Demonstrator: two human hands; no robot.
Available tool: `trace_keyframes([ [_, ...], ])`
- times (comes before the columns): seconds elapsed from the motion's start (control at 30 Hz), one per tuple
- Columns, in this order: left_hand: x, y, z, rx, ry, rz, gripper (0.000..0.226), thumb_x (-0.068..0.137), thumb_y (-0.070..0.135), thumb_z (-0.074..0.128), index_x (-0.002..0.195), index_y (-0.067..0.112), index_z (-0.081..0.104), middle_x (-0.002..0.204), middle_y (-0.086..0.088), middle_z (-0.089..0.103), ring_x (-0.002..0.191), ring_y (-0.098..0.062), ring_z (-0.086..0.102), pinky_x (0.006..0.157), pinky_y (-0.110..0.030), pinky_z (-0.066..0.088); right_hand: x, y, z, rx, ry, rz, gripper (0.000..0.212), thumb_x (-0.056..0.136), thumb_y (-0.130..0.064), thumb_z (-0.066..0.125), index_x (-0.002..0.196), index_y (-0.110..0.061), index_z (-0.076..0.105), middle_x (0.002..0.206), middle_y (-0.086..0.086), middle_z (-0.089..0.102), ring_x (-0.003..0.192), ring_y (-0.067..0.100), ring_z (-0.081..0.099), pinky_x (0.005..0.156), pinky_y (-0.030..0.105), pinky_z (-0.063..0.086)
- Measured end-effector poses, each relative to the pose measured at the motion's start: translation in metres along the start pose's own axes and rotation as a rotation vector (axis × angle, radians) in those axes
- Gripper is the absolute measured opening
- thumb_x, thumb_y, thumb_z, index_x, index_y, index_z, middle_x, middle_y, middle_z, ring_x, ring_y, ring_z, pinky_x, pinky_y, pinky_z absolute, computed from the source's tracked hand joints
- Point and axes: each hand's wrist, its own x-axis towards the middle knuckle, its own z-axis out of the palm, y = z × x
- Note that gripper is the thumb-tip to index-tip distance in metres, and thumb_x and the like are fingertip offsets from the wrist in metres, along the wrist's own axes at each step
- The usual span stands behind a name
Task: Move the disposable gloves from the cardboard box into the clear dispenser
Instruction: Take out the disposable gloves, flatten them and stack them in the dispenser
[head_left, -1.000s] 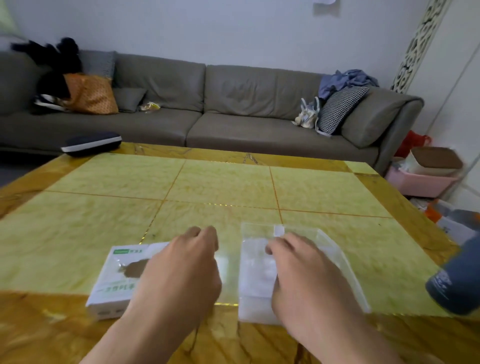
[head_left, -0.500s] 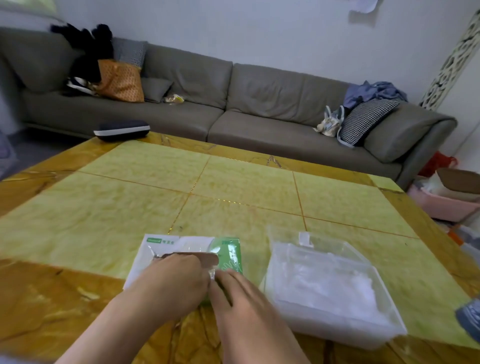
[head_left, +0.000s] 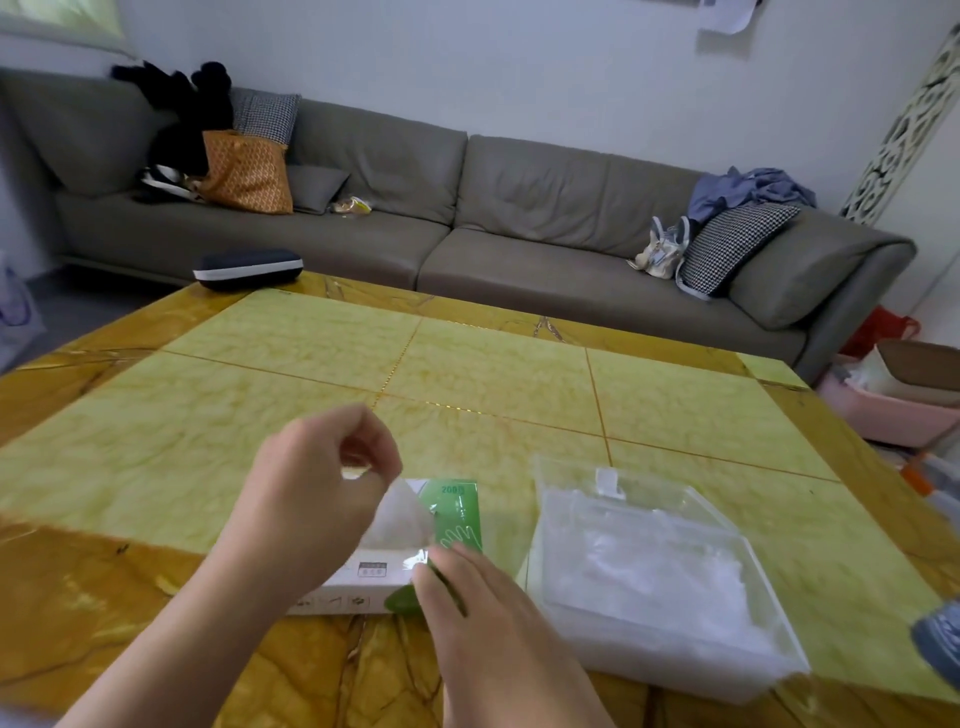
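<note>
Left hand (head_left: 311, 499), centre-left of the frame, is raised above the cardboard box (head_left: 410, 545) with fingers curled, pinching a thin translucent glove (head_left: 402, 512) whose lower part trails down into the box opening. Right hand (head_left: 483, 618), lower centre, lies with fairly straight fingers pressed on the near right corner of the box, apparently steadying it; it grips nothing that I can see.

Change noted: a second ago both hands were lower, the right one at the clear dispenser (head_left: 675, 587). Half a second ago both had come to the box, fingertips at its opening. Now the left hand has lifted and a glove is coming out with it. The view has also shifted, so the box and dispenser sit further up and right in the frame than before.

Positions: box lies flat on the surface (head_left: 260, 405), just left of the dispenser, not touching it as far as I can tell. Dispenser is open at the top, lower right of the frame, and already holds a pale crumpled layer of gloves (head_left: 660, 571).

Judgement: extraction step under way; transfer partly done. Next the glove must clear the box and cross right. Thin film may drag neighbouring gloves out with it.
</note>
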Motion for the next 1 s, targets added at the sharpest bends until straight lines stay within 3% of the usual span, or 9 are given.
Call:
trace_keyframes([
  [0.07,0.001,-0.003,-0.001,-0.02,0.001,0.004,0.024,0.087,0.012,0.079,0.088,0.032,0.066,0.084,0.016,0.07,0.083,0.001,0.067,0.076,-0.021,0.054,0.002,0.0,0.003,-0.041,-0.017,-0.107,0.073,0.097,-0.016,0.067,0.161,-0.009,0.033,0.17,0.004,0.026,0.159,0.023,0.02,0.12,0.031,0.001],
  [0.2,-0.004,-0.015,0.013,0.312,-0.218,-0.012,0.018,0.091,0.042,0.074,0.088,0.039,0.056,0.09,0.017,0.062,0.08,-0.004,0.06,0.07,-0.025,0.051,-0.004,0.0,0.012,0.098,0.059,-0.027,0.073,0.058,-0.04,0.094,0.125,-0.022,0.074,0.133,-0.002,0.071,0.124,0.016,0.068,0.101,0.027,0.054],
  [0.27,-0.002,-0.022,0.018,0.311,-0.121,-0.018,0.029,0.095,0.033,0.069,0.069,0.03,0.056,0.067,0.01,0.061,0.058,-0.011,0.057,0.052,-0.03,0.045,-0.002,0.0,0.018,0.103,0.092,-0.06,0.07,0.054,-0.04,0.094,0.119,-0.024,0.077,0.126,-0.004,0.074,0.119,0.014,0.07,0.093,0.026,0.059],
  [0.4,0.003,-0.006,0.006,0.056,0.128,-0.04,0.017,0.099,0.029,0.066,0.082,0.027,0.069,0.059,0.003,0.064,0.047,-0.015,0.057,0.04,-0.021,0.042,-0.002,0.002,0.014,0.061,0.132,-0.092,0.067,0.054,-0.04,0.093,0.117,-0.024,0.078,0.124,-0.006,0.074,0.119,0.012,0.07,0.094,0.024,0.058],
  [0.53,0.002,0.005,-0.003,-0.333,0.129,-0.148,0.017,0.096,0.037,0.069,0.09,0.022,0.073,0.08,-0.01,0.074,0.075,-0.037,0.069,0.071,-0.054,0.06,-0.002,0.003,0.014,0.094,0.117,-0.071,0.064,0.058,-0.038,0.088,0.12,-0.023,0.077,0.124,-0.005,0.074,0.119,0.013,0.07,0.094,0.026,0.059],
  [0.63,-0.001,0.011,-0.001,-0.444,0.065,-0.189,0.018,0.094,0.039,0.069,0.089,0.024,0.077,0.081,-0.008,0.076,0.082,-0.041,0.07,0.078,-0.056,0.06,-0.002,0.003,0.007,0.086,0.119,-0.065,0.059,0.08,-0.029,0.069,0.137,-0.019,0.066,0.145,0.0,0.06,0.138,0.018,0.056,0.109,0.035,0.052],
  [0.73,-0.003,0.012,0.003,-0.504,0.005,-0.21,0.018,0.094,0.039,0.069,0.088,0.026,0.079,0.083,-0.011,0.076,0.084,-0.044,0.068,0.077,-0.055,0.059,-0.009,0.002,-0.018,0.424,0.172,-0.013,0.061,0.099,-0.029,0.055,0.157,-0.034,0.034,0.163,-0.021,0.023,0.149,0.004,0.032,0.123,0.027,0.031],
  [0.87,-0.005,0.015,0.006,-0.608,-0.137,-0.202,0.012,0.094,0.03,0.07,0.09,0.023,0.079,0.085,-0.012,0.077,0.072,-0.03,0.073,0.055,-0.026,0.055,-0.014,0.008,-0.059,0.985,0.423,0.189,0.029,0.095,-0.045,0.065,0.123,-0.039,0.06,0.121,-0.023,0.065,0.115,-0.005,0.062,0.099,0.023,0.052],
  [1.0,-0.009,0.016,0.013,-0.603,-0.32,-0.11,0.007,0.092,0.024,0.074,0.095,0.018,0.076,0.09,-0.016,0.077,0.083,-0.038,0.074,0.075,-0.041,0.056,-0.011,0.028,-0.074,1.349,0.462,0.334,0.037,0.093,-0.053,0.073,0.092,-0.016,0.067,0.081,-0.01,0.072,0.079,0.004,0.069,0.076,0.02,0.051],
])
